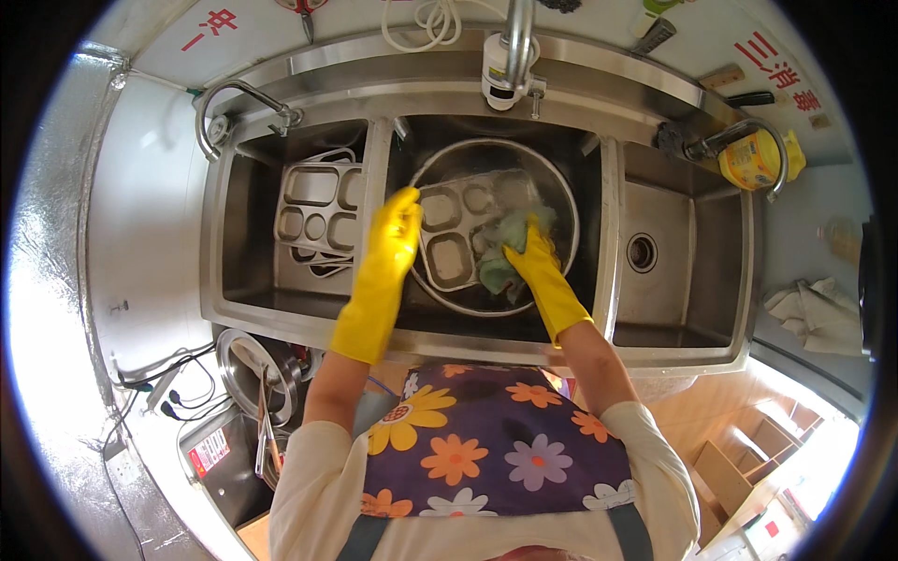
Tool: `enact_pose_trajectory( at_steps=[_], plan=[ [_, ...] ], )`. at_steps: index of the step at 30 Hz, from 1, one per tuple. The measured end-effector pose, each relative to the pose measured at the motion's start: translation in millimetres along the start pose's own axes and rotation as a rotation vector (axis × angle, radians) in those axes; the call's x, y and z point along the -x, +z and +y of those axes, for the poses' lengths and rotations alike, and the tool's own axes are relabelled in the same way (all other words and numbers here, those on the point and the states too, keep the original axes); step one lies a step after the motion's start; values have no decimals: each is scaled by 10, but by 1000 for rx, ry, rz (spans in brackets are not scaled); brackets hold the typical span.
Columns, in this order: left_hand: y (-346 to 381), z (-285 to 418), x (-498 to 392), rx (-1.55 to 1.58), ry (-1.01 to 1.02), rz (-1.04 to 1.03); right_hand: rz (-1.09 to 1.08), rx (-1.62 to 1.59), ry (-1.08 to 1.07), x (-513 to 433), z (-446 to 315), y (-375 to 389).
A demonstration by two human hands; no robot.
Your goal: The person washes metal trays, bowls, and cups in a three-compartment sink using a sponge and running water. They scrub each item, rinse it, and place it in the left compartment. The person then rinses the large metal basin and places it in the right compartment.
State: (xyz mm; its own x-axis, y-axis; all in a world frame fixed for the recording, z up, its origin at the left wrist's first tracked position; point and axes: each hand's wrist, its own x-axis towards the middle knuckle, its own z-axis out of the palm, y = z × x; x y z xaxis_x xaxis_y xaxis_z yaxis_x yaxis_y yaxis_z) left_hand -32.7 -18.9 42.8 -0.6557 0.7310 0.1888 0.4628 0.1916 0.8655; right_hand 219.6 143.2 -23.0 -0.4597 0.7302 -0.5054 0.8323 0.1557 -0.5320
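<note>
A metal compartment tray (450, 233) lies tilted inside a large round metal basin (576, 231), which stands in the middle sink (589, 294). My left hand (396, 228), in a long yellow rubber glove, grips the tray's left edge. My right hand (534, 256), gloved the same way, presses a wet green cloth (498, 272) onto the right part of the tray. Water and the cloth blur that side of the tray. Several more compartment trays (313, 186) are stacked in the left sink (295, 298).
A faucet with a white heater body (501, 73) rises behind the middle sink. Curved faucets (242, 85) flank it. The right sink (656, 301) has a drain; a yellow bottle (754, 163) stands behind it. Metal pots (242, 350) sit at lower left. A cloth (817, 315) lies far right.
</note>
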Motion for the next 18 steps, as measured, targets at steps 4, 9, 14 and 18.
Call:
enact_pose_trajectory(
  at_steps=[4,9,14,18],
  plan=[
    [568,38,293,-710,-443,-92,166,286,-8,-185,-73,28],
    [641,-292,333,-701,-782,-163,94,184,173,-554,6,124],
    [601,-337,309,-809,-702,-104,4,63,305,-728,89,208],
    [569,-334,222,-876,-712,-82,-65,-57,357,-768,136,291]
  ],
)
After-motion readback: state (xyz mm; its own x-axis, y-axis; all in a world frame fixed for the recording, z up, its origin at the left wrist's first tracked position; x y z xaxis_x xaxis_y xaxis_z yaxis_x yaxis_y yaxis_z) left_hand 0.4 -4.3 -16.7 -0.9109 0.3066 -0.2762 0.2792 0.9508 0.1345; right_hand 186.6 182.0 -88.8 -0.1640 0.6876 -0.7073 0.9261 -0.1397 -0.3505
